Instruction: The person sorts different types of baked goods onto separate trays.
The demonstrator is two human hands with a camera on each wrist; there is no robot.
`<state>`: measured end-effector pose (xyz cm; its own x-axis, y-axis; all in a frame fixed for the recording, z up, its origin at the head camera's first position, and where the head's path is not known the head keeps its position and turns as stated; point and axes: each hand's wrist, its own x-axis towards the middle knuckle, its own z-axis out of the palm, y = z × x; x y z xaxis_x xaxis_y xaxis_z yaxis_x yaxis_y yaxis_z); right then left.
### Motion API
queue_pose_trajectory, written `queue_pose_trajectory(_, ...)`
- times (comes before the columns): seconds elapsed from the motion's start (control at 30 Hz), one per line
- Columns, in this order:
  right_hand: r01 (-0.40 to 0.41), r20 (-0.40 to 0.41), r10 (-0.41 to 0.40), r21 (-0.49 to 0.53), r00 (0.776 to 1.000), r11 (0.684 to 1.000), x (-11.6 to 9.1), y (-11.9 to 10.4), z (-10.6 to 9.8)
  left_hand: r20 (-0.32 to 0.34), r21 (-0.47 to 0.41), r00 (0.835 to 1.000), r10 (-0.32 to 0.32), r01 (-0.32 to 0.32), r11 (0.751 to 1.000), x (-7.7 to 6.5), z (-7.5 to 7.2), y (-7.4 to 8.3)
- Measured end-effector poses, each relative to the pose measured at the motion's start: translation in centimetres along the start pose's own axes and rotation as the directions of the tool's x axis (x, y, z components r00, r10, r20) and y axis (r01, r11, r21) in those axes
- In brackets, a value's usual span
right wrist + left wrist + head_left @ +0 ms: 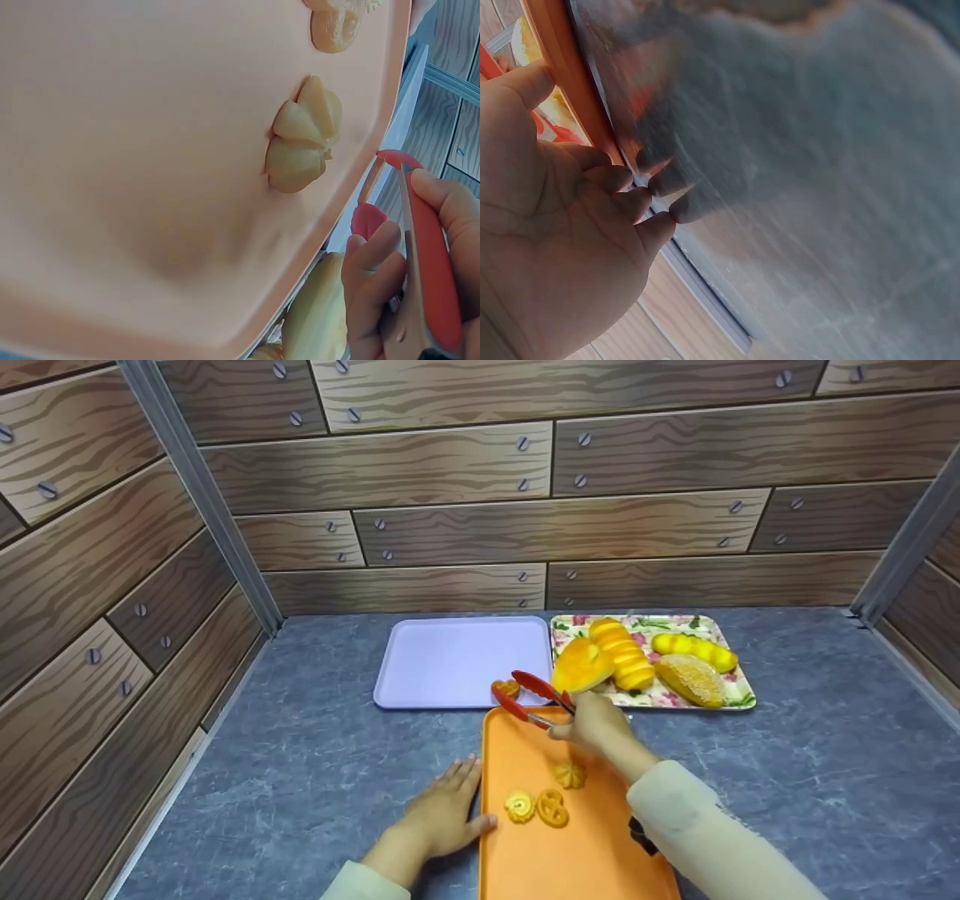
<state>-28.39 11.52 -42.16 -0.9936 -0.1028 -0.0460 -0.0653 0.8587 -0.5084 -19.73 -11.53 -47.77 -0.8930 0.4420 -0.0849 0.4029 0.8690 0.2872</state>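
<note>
My right hand (598, 725) grips red-tipped metal tongs (433, 262). Between the tong tips sits a brown pretzel-shaped cookie (506, 688), over the near right corner of the lilac tray (450, 660). My left hand (441, 811) lies beside the orange tray (581, 859), fingers extended and thumb at its left rim. On the orange tray are a round yellow cookie (519, 806), a pretzel cookie (553, 808) and a ridged, swirled cookie (570, 775), which shows large in the right wrist view.
Behind my right hand, a floral tray (742, 701) carries several breads: a rounded bun (581, 665), a ridged loaf (621, 652), a yellow roll (694, 652) and a seeded loaf (690, 680). Wood-patterned walls (450, 532) enclose the grey tabletop (300, 757).
</note>
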Motion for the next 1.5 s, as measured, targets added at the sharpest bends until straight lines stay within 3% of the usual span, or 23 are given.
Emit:
queue_pose_trajectory(0.2,-0.050,0.055,0.053,-0.045,0.997,0.998,0.1,0.0,-0.1,0.010,0.002,1.000,-0.005,0.005,1.000,0.0,0.0,0.1)
queue_pose_trajectory(0.37,-0.050,0.046,0.050,-0.001,0.998,0.999,0.2,0.3,-0.1,0.013,-0.001,1.000,-0.010,0.010,1.000,0.1,0.0,0.0)
queue_pose_trajectory(0.63,0.025,-0.022,-0.022,0.139,1.000,0.990,-0.3,1.2,-0.6,-0.002,0.002,1.000,-0.004,0.004,1.000,0.1,0.1,0.0)
queue_pose_trajectory(0.83,0.082,-0.064,-0.073,0.167,0.995,0.983,-0.8,2.0,-1.5,-0.007,0.008,1.000,-0.004,0.004,1.000,0.0,0.1,0.0)
queue_pose_trajectory(1.5,0.233,0.052,-0.249,0.211,0.967,0.949,-4.1,6.4,-2.9,-0.007,0.001,1.000,0.003,-0.003,1.000,0.0,0.1,0.0)
